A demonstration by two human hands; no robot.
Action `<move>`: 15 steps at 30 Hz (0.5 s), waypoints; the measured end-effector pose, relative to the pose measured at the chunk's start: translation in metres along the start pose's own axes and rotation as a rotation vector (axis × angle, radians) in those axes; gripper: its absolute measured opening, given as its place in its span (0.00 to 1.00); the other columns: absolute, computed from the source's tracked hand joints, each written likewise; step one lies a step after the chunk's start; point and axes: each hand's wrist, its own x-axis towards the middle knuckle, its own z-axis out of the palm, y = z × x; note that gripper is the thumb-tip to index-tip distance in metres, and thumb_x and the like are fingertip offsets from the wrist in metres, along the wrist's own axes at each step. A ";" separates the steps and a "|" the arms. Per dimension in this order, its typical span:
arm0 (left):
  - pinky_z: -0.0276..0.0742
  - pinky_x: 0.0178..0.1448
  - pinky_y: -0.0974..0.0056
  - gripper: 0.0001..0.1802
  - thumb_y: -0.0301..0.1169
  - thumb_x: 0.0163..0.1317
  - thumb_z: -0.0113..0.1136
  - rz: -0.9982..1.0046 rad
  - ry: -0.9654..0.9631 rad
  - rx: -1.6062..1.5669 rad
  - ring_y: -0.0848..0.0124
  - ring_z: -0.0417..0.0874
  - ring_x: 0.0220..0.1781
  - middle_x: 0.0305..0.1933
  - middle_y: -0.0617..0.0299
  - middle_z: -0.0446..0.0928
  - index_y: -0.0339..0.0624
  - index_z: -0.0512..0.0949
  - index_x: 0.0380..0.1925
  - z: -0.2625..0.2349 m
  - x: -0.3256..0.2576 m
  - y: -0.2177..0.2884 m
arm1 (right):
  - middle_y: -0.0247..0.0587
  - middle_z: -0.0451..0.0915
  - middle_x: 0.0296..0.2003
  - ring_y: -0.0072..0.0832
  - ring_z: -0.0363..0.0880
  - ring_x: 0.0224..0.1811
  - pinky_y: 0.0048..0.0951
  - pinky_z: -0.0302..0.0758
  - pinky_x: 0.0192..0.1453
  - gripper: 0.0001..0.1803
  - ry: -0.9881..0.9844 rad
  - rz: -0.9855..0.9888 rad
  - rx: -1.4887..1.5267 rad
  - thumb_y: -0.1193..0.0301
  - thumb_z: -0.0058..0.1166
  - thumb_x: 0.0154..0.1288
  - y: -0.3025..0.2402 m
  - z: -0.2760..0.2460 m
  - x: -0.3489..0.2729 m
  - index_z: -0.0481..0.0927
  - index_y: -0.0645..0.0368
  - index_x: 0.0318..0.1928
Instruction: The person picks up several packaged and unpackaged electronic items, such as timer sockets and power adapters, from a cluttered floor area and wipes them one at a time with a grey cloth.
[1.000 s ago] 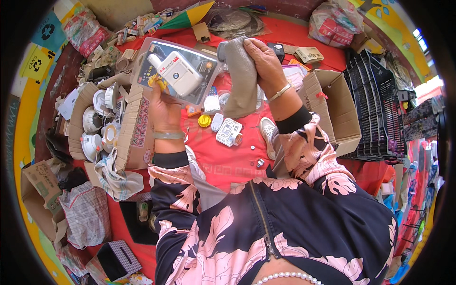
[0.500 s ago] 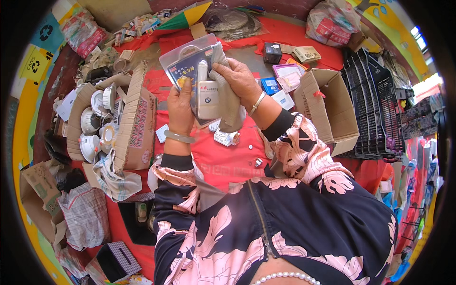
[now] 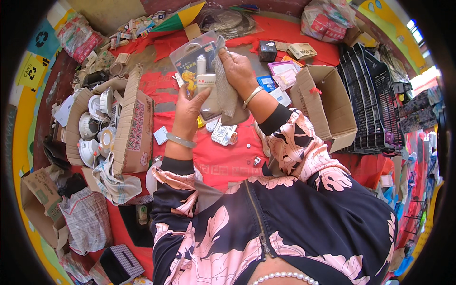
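A clear plastic blister pack (image 3: 191, 64) is raised above the red cloth, showing a dark blue card with a yellow figure and a white device inside. My left hand (image 3: 185, 114) is closed on its lower left side, thumb across the front and fingers mostly behind. In my right hand (image 3: 238, 71) a grey-brown cloth (image 3: 227, 95) is gripped at the pack's upper right edge, its length hanging down along that side. Below the pack, a white plastic device (image 3: 223, 133) lies on the red cloth (image 3: 209, 166), with a small white card-like piece (image 3: 161, 135) further left.
At left stands a cardboard box (image 3: 130, 137) full of round white lamps. An open cardboard box (image 3: 339, 107) and a stack of black plastic crates (image 3: 368, 95) stand at right. Flat packages (image 3: 285, 76) and a small black box (image 3: 267, 51) lie beyond my right hand.
My left thumb has shifted from the pack's upper left to its lower front. The pack tilts slightly differently, and the cloth has moved a little with my right hand.
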 end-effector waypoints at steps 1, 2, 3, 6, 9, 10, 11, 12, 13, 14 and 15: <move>0.72 0.55 0.66 0.25 0.27 0.57 0.61 -0.021 0.019 -0.078 0.69 0.77 0.49 0.48 0.56 0.75 0.34 0.65 0.54 -0.002 0.000 -0.002 | 0.32 0.78 0.23 0.16 0.71 0.25 0.23 0.69 0.30 0.22 -0.015 0.033 0.005 0.57 0.47 0.69 0.002 -0.003 0.001 0.79 0.66 0.31; 0.73 0.54 0.65 0.24 0.26 0.57 0.61 -0.043 0.013 -0.135 0.69 0.78 0.49 0.48 0.57 0.75 0.34 0.66 0.53 -0.006 0.002 -0.003 | 0.33 0.78 0.26 0.17 0.72 0.26 0.23 0.70 0.30 0.23 -0.029 0.066 0.010 0.56 0.45 0.70 0.004 -0.007 0.004 0.79 0.65 0.34; 0.73 0.54 0.65 0.24 0.26 0.57 0.60 -0.061 0.012 -0.191 0.69 0.78 0.48 0.47 0.57 0.75 0.34 0.67 0.53 -0.006 0.002 0.004 | 0.34 0.79 0.28 0.19 0.74 0.26 0.24 0.71 0.30 0.23 -0.049 0.097 0.015 0.55 0.43 0.70 0.000 -0.009 0.004 0.79 0.64 0.36; 0.75 0.55 0.62 0.22 0.28 0.57 0.61 -0.092 0.042 -0.329 0.66 0.78 0.50 0.48 0.56 0.76 0.34 0.69 0.51 -0.024 0.008 0.009 | 0.40 0.80 0.29 0.27 0.78 0.28 0.30 0.75 0.33 0.24 0.183 0.371 0.276 0.53 0.41 0.71 -0.020 -0.019 0.006 0.78 0.64 0.38; 0.77 0.51 0.59 0.18 0.28 0.57 0.62 -0.061 0.167 -0.432 0.65 0.80 0.46 0.45 0.56 0.78 0.35 0.73 0.47 -0.033 0.011 0.016 | 0.42 0.81 0.33 0.32 0.80 0.31 0.34 0.78 0.36 0.23 0.190 0.360 0.492 0.54 0.40 0.71 -0.031 -0.044 0.022 0.77 0.62 0.42; 0.76 0.53 0.58 0.19 0.29 0.57 0.62 -0.035 0.186 -0.433 0.64 0.79 0.48 0.46 0.55 0.78 0.35 0.72 0.48 -0.037 0.013 0.013 | 0.42 0.81 0.34 0.32 0.80 0.31 0.34 0.78 0.36 0.23 0.136 0.377 0.566 0.54 0.39 0.71 -0.036 -0.043 0.023 0.77 0.61 0.42; 0.75 0.55 0.58 0.21 0.30 0.58 0.62 -0.007 0.206 -0.433 0.64 0.79 0.51 0.48 0.55 0.77 0.34 0.71 0.50 -0.045 0.014 0.008 | 0.46 0.80 0.37 0.36 0.81 0.38 0.36 0.78 0.42 0.22 0.095 0.426 0.499 0.56 0.39 0.71 -0.041 -0.043 0.014 0.75 0.64 0.44; 0.74 0.57 0.57 0.22 0.31 0.58 0.62 0.011 0.210 -0.437 0.63 0.78 0.53 0.50 0.55 0.77 0.34 0.70 0.52 -0.045 0.018 0.004 | 0.47 0.81 0.37 0.37 0.81 0.39 0.36 0.77 0.43 0.21 0.052 0.436 0.371 0.56 0.41 0.70 -0.037 -0.036 0.010 0.76 0.63 0.44; 0.73 0.58 0.57 0.22 0.32 0.59 0.61 0.017 0.193 -0.417 0.63 0.78 0.52 0.50 0.55 0.77 0.35 0.71 0.52 -0.040 0.018 0.001 | 0.47 0.81 0.37 0.37 0.81 0.40 0.36 0.76 0.44 0.20 0.006 0.449 0.246 0.56 0.43 0.69 -0.026 -0.025 0.007 0.76 0.62 0.44; 0.73 0.58 0.57 0.22 0.32 0.59 0.61 0.015 0.176 -0.430 0.63 0.78 0.52 0.50 0.56 0.77 0.36 0.71 0.52 -0.033 0.017 -0.002 | 0.48 0.81 0.37 0.38 0.81 0.41 0.36 0.75 0.45 0.20 -0.040 0.461 0.120 0.56 0.45 0.68 -0.014 -0.014 0.003 0.76 0.60 0.44; 0.73 0.58 0.57 0.21 0.32 0.60 0.60 0.012 0.164 -0.441 0.63 0.78 0.52 0.50 0.56 0.77 0.36 0.71 0.52 -0.026 0.016 -0.007 | 0.46 0.80 0.37 0.31 0.79 0.37 0.33 0.75 0.41 0.19 -0.113 0.106 -0.147 0.58 0.50 0.65 0.007 -0.002 -0.006 0.77 0.62 0.44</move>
